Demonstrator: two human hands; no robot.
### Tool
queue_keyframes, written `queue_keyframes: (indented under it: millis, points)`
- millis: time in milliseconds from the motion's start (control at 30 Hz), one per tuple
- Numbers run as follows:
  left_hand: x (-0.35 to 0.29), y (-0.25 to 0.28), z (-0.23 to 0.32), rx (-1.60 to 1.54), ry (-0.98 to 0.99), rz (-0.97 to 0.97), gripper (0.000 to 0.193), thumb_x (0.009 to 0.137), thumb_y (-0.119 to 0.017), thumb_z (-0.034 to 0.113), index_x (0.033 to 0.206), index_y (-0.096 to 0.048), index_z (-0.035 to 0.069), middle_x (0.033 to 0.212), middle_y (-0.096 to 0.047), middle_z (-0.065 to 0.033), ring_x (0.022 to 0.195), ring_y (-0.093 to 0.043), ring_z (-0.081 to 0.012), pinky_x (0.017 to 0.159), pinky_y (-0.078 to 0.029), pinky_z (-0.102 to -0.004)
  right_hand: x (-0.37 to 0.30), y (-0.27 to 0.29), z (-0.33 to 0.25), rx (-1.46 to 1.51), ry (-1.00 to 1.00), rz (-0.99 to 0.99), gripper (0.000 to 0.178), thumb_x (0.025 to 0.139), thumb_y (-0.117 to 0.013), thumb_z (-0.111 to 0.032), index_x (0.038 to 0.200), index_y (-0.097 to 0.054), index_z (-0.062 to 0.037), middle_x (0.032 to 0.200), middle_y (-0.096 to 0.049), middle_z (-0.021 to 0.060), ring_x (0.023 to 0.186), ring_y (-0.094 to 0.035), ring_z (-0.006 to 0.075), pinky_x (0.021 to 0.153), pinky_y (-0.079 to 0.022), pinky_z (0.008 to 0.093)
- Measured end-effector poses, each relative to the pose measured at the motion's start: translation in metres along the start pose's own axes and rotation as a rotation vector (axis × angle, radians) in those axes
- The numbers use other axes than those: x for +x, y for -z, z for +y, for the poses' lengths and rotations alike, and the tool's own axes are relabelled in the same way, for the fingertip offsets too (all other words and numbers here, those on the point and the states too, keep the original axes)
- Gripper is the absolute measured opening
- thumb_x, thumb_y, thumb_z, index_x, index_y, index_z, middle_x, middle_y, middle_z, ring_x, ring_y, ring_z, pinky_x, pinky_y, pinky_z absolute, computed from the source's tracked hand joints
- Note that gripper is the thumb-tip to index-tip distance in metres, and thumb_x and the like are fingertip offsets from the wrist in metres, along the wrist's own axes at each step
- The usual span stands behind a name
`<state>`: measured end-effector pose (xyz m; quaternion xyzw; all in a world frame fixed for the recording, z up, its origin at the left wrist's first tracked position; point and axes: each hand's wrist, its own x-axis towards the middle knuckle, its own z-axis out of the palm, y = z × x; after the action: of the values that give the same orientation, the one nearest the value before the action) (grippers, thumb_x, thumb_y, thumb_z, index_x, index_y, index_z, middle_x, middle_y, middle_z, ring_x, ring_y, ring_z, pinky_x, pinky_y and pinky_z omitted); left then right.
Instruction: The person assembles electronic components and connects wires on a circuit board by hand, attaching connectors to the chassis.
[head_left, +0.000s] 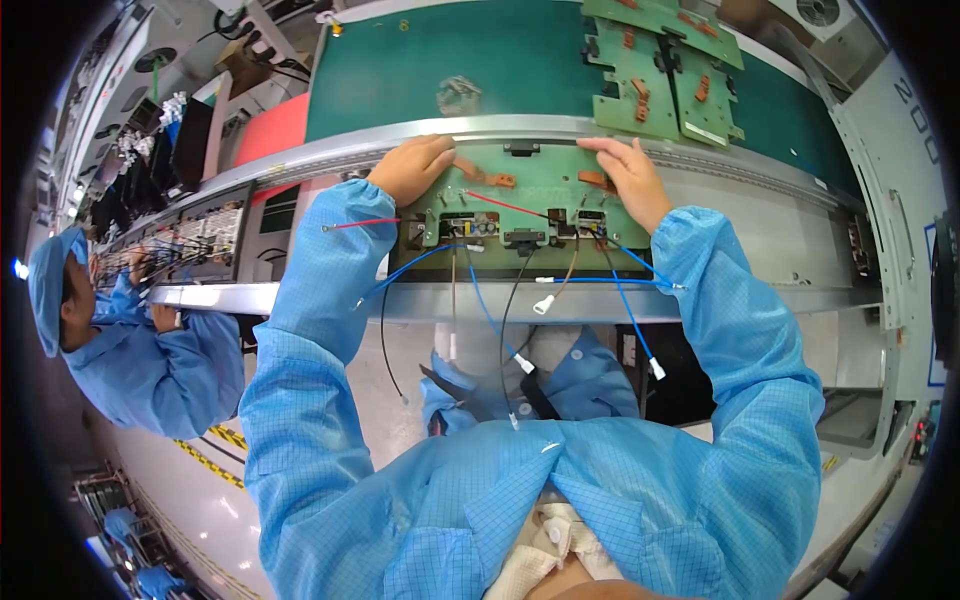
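Note:
A green fixture board [540,190] lies across the metal rails in front of me, with copper-coloured clips and black latches on it. My left hand [412,170] is closed over its far left corner, fingers curled at the edge. At the far right corner my right hand [632,180] rests with fingers stretched out, touching the board and holding nothing I can see. Small circuit assemblies [468,228] sit in the board's cut-outs. A red wire [505,203] crosses the top. Blue, black and brown wires hang over the near edge, some ending in white connectors [543,304].
Behind the rail [520,127] is a green work surface [440,60] with a clear plastic bag [459,95]. Similar green boards [660,75] are stacked at the far right. On the left, a co-worker in blue [150,350] works beside a rack of wired boards [200,235].

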<state>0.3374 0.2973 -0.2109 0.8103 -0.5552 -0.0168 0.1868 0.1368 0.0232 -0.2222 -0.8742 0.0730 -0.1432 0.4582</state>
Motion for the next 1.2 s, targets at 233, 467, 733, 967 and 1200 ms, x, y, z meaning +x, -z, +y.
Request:
queue_keyframes:
  millis: [233, 467, 733, 967, 1200]
  points:
    - [0.026, -0.019, -0.006, 0.059, -0.013, 0.02, 0.027, 0.093, -0.041, 0.025, 0.099, -0.057, 0.004, 0.095, -0.057, -0.0159, 0.094, -0.052, -0.0341, 0.084, -0.041, -0.0408, 0.064, -0.003, 0.011, -0.201, 0.154, -0.359, 0.023, 0.089, -0.051, -0.018, 0.104, -0.063, -0.007, 0.098, -0.067, 0.0087, 0.088, -0.061, 0.0223, 0.081, -0.045, 0.0309]
    - [0.021, -0.008, 0.031, 0.034, -0.067, 0.196, 0.016, 0.09, -0.047, 0.02, 0.097, -0.056, 0.009, 0.096, -0.054, -0.0125, 0.092, -0.05, -0.0313, 0.081, -0.043, -0.0407, 0.051, 0.001, -0.013, -0.342, 0.232, -0.219, 0.018, 0.088, -0.053, -0.017, 0.1, -0.065, -0.0102, 0.081, -0.065, 0.0084, 0.069, -0.059, 0.0227, 0.065, -0.046, 0.0321]
    - [0.019, 0.004, 0.032, 0.01, -0.028, 0.184, 0.014, 0.088, -0.049, 0.019, 0.097, -0.056, 0.01, 0.093, -0.054, -0.0116, 0.091, -0.05, -0.0313, 0.079, -0.042, -0.0412, 0.046, 0.004, -0.046, -0.42, 0.169, -0.211, 0.017, 0.087, -0.052, -0.015, 0.097, -0.065, -0.0108, 0.078, -0.062, 0.0115, 0.068, -0.056, 0.0284, 0.062, -0.045, 0.0352]
    - [0.032, 0.008, 0.02, -0.068, -0.126, 0.325, 0.011, 0.082, -0.059, 0.009, 0.093, -0.057, 0.008, 0.088, -0.051, -0.0089, 0.089, -0.05, -0.0278, 0.077, -0.042, -0.0365, 0.055, 0.029, -0.025, -0.138, 0.386, 0.034, 0.018, 0.087, -0.049, -0.005, 0.099, -0.064, -0.0053, 0.076, -0.053, 0.0064, 0.069, -0.05, 0.0163, 0.063, -0.04, 0.0271]
    - [0.008, 0.078, 0.083, -0.14, -0.269, -0.177, 0.033, 0.078, -0.064, 0.009, 0.11, -0.061, 0.016, 0.087, -0.062, -0.0046, 0.086, -0.058, -0.0241, 0.08, -0.044, -0.0361, -0.081, 0.086, -0.007, -0.199, 0.072, 0.005, 0.035, 0.082, -0.058, -0.004, 0.116, -0.06, -0.0086, 0.075, -0.052, 0.001, 0.067, -0.045, 0.0098, 0.06, -0.038, 0.0232]
